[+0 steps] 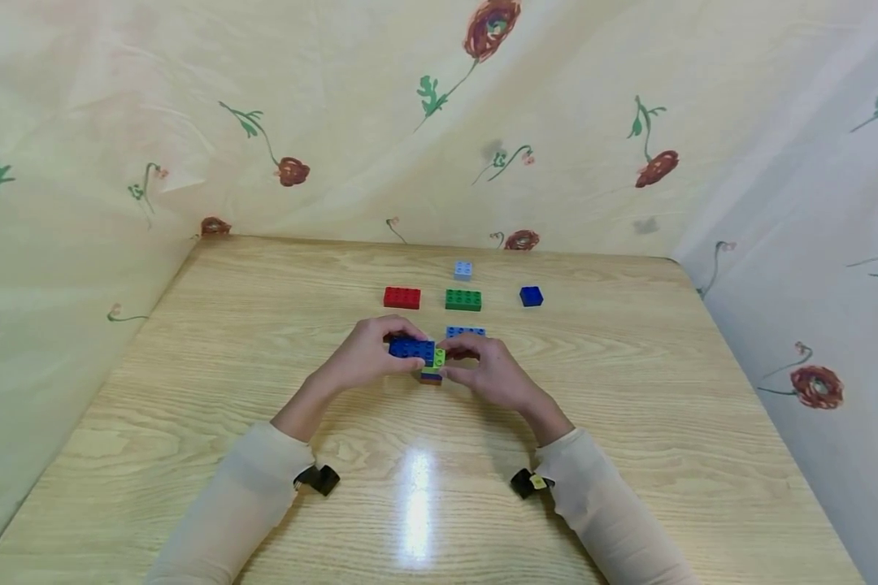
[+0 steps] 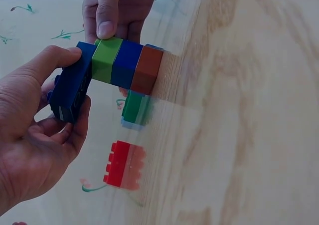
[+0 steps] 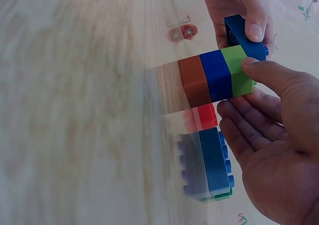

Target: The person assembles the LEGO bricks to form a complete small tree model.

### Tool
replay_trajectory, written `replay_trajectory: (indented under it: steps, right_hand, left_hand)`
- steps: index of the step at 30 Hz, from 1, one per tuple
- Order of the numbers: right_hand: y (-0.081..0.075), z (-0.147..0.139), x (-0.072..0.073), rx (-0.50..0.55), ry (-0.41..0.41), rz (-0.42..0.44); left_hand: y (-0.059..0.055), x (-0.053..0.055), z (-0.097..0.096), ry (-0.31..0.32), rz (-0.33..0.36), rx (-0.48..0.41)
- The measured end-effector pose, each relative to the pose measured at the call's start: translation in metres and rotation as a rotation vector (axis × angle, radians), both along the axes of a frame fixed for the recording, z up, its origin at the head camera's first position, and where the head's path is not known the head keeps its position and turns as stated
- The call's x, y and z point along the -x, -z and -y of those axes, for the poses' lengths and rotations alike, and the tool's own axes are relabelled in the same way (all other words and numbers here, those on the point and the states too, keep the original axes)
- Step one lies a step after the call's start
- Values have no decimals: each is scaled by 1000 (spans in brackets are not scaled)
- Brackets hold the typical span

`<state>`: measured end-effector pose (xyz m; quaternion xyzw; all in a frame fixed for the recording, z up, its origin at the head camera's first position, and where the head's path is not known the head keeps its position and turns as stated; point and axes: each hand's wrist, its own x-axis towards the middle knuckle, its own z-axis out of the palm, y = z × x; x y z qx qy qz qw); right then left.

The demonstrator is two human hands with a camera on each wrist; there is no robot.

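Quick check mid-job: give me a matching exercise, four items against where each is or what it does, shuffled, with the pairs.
1. Left hand
2. Right hand
3. Red brick
4. Brown brick

A. Bottom of the stack
B. Grips the long dark blue brick
C. Lies left of the green brick, head view
D. Pinches the lime brick

Pairs: 1-B, 2-D, 3-C, 4-A

The right hand [image 3: 281, 145] pinched a brown, blue and lime stack [image 3: 217, 78]; the left hand [image 3: 250, 8] held a navy brick [image 3: 243, 34].

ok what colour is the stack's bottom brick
Reddish brown; the bottom brick shows best in the right wrist view.
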<state>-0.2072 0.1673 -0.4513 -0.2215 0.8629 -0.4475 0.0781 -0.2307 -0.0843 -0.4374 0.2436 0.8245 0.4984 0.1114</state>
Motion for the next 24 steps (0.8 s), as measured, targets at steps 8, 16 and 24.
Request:
replay_trajectory:
  steps: [8,16,24]
  right_hand:
    - [-6,-3,2,-27,-33,-36]
    - [-22,-15,21,-34,-26,-86]
    - [-15,-27,47,-149,64,-43]
  left_hand:
    - [0,0,0,8,19,-16]
    - [0,-1,0,-11,37,-2]
    - [-2,0,1,-6,45,1]
